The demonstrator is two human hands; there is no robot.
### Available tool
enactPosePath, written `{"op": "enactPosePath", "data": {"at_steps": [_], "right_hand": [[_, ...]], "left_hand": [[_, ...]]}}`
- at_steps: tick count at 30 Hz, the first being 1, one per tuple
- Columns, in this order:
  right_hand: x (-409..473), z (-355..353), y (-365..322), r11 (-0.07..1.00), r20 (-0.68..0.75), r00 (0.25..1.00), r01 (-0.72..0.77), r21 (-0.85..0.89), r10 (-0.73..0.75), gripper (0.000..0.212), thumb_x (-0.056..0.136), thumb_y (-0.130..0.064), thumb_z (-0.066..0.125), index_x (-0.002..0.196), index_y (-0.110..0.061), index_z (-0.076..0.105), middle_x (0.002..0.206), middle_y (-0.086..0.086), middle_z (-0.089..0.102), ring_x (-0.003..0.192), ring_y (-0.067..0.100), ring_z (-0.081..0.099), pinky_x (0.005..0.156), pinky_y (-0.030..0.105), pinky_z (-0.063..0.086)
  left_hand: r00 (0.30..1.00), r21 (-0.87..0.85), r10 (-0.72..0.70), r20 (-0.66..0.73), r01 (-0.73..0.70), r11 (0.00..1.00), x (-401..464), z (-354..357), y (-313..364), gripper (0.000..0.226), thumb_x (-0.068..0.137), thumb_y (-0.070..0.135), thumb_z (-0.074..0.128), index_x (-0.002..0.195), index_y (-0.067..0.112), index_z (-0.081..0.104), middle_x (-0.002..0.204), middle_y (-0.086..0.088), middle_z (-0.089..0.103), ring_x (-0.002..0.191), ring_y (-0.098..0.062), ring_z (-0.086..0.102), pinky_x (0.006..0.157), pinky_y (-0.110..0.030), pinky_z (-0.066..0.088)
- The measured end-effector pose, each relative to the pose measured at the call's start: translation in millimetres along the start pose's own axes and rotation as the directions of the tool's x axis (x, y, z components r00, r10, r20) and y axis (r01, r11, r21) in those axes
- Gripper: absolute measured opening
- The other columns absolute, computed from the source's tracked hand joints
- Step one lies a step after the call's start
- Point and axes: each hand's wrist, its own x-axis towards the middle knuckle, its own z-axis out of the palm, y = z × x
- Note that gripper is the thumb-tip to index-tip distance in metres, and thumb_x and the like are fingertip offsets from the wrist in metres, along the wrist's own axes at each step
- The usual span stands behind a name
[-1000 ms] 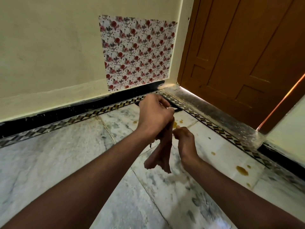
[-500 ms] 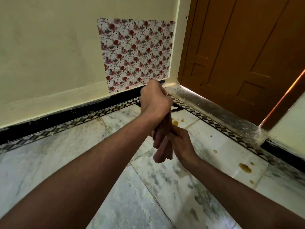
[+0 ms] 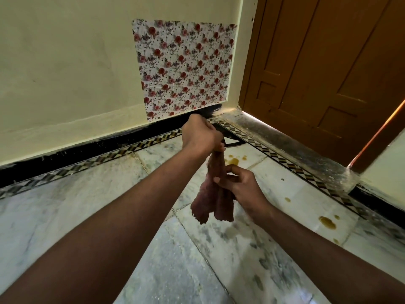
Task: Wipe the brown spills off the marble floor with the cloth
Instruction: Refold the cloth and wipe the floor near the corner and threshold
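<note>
A reddish-brown cloth (image 3: 208,202) hangs bunched in the air above the marble floor (image 3: 87,216). My left hand (image 3: 200,134) grips its top end, and my right hand (image 3: 243,189) pinches its middle from the right. Brown spills lie on the floor: one cluster (image 3: 233,160) just behind the cloth near the corner, a small drop (image 3: 287,199) to the right, and a larger puddle (image 3: 327,222) further right near the border. The cloth is well above the floor and touches no spill.
A cream wall with a floral paper patch (image 3: 184,69) and a black skirting (image 3: 87,148) runs along the back. A brown wooden door (image 3: 328,69) stands at the right above a dark threshold (image 3: 295,148). A patterned tile border (image 3: 285,163) edges the floor.
My right hand slid lower down the cloth and away from the left hand, so the cloth now hangs longer, with its lower end spread.
</note>
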Motion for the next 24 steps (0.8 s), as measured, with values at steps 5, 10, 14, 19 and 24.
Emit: {"op": "enactPosePath", "data": {"at_steps": [5,10,14,19,24], "right_hand": [[0,-2,2,0.983,-0.016,0.989,-0.143,0.118,0.146,0.017,0.099,0.002,0.062,0.101,-0.008,0.076,0.088,0.018,0.074,0.076,0.031,0.069,0.074,0.038,0.055],[-2,-11,11,0.956,-0.044,0.973,-0.214,0.202,0.227,0.024,0.099,0.003,0.064,0.12,-0.004,0.073,0.102,0.019,0.078,0.087,0.035,0.069,0.076,0.041,0.06],[-5,-14,8,0.945,-0.022,0.975,-0.207,0.255,0.22,0.028,0.099,0.009,0.06,0.115,-0.009,0.075,0.112,0.016,0.081,0.088,0.03,0.078,0.077,0.044,0.065],[-2,-22,9,0.915,0.015,0.967,-0.247,0.318,0.256,0.032,0.099,0.01,0.059,0.123,-0.007,0.073,0.115,0.02,0.079,0.085,0.035,0.079,0.081,0.052,0.065],[-3,-23,10,0.953,-0.057,0.981,-0.168,0.251,0.188,0.029,0.095,0.015,0.063,0.106,-0.007,0.078,0.098,0.014,0.083,0.082,0.024,0.081,0.07,0.036,0.067]], "left_hand": [[0.985,-0.224,-0.17,0.039,0.174,0.959,4,7,-69,0.018,0.107,0.031,0.063,0.116,0.017,0.057,0.117,-0.019,0.072,0.095,-0.029,0.075,0.084,-0.041,0.06],[0.715,-0.236,-0.617,0.329,0.695,0.68,-38,12,-175,0.067,0.103,0.07,0.045,0.139,0.014,0.051,0.117,-0.022,0.072,0.106,-0.036,0.068,0.104,-0.048,0.045],[0.624,-0.439,-0.534,0.57,0.781,0.444,-62,24,-200,0.08,0.096,0.084,0.04,0.134,0.015,0.057,0.101,-0.024,0.08,0.098,-0.043,0.076,0.09,-0.048,0.051],[0.686,-0.552,-0.487,0.541,0.726,0.41,-64,31,-189,0.075,0.101,0.08,0.036,0.139,0.02,0.061,0.106,-0.02,0.082,0.102,-0.039,0.076,0.083,-0.046,0.056],[0.76,-0.641,-0.351,0.547,0.65,0.409,-65,32,-183,0.041,0.101,0.047,0.061,0.118,0.012,0.072,0.1,-0.028,0.078,0.083,-0.043,0.068,0.069,-0.046,0.05]]}}
